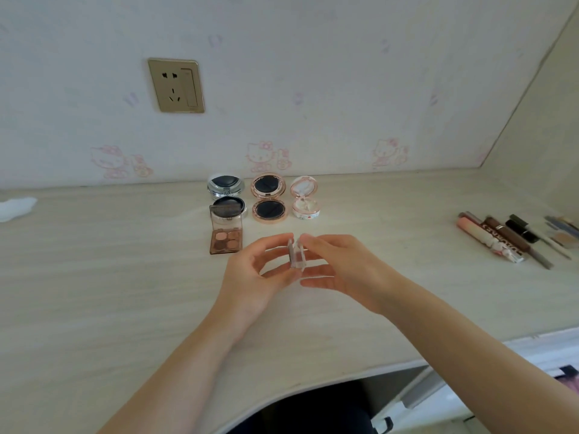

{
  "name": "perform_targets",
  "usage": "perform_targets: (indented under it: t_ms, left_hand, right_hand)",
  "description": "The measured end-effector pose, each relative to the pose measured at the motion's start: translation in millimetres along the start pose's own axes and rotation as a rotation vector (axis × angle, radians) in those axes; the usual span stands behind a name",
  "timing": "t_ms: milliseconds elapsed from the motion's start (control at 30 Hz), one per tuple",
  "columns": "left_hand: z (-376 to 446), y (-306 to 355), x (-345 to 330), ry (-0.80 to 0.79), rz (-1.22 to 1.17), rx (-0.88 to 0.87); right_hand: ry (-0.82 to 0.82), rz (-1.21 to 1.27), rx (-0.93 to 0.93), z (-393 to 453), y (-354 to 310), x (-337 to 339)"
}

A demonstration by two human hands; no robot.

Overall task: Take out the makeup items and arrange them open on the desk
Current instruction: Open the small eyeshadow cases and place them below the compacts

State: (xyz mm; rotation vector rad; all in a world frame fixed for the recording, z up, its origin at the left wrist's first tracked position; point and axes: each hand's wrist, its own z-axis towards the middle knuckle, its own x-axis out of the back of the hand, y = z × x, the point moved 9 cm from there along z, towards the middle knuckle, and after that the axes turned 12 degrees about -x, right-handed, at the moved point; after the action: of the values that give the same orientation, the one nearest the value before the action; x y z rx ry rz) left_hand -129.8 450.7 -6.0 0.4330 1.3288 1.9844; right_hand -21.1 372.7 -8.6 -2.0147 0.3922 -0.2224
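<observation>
Pinching small clear case (296,254), seemingly part-open, between left hand (250,277) and right hand (341,270) fingers, above desk (94,277).

Three open compacts (269,198) stand in a row along the worktop's (94,277) back edge, with an open palette (225,233) just before the leftmost. A cluster of tubes and pencils (513,238) lies near the right edge, a tissue (15,208) at the left.

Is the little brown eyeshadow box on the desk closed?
No, the brown eyeshadow box lies open on the desk, its clear lid up and four colour pans showing.
</observation>
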Motion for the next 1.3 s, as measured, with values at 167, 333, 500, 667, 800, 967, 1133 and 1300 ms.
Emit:
perform_targets:
  t_ms: [167, 333, 500, 667, 800, 967, 1133, 1300]
  left_hand:
    - [0, 2, -4, -0.042, -0.003, -0.016]
    - [-3, -13, -2, -0.004, -0.225, 0.195]
    - [-11, -27, -8, 0.07, -0.542, 0.442]
    - [-11, -26, -9, 0.059, -0.538, 0.42]
    - [-10, -27, -8, 0.063, -0.554, 0.415]
    - [-10, -28, -6, 0.086, -0.567, 0.417]
    - [-12, -30, -4, 0.115, -0.558, 0.451]
    - [-13, -29, -12, 0.101, -0.611, 0.474]
  right_hand:
    - [0.014, -0.021, 0.031, 4, 1, 0]
    - [0.235, -0.205, 0.207, -2, -15, 14]
    - [0.32, -0.589, 0.482, -21, -34, -3]
    - [0.339, -0.659, 0.557, -28, -39, -10]
    - [0.33, -0.652, 0.582, -30, -43, -11]
    - [0.266, -0.609, 0.562, -26, -42, -8]
    - [0.27, -0.489, 0.53, -21, -46, 4]
    - [0.305, -0.384, 0.466, -10, -54, 18]
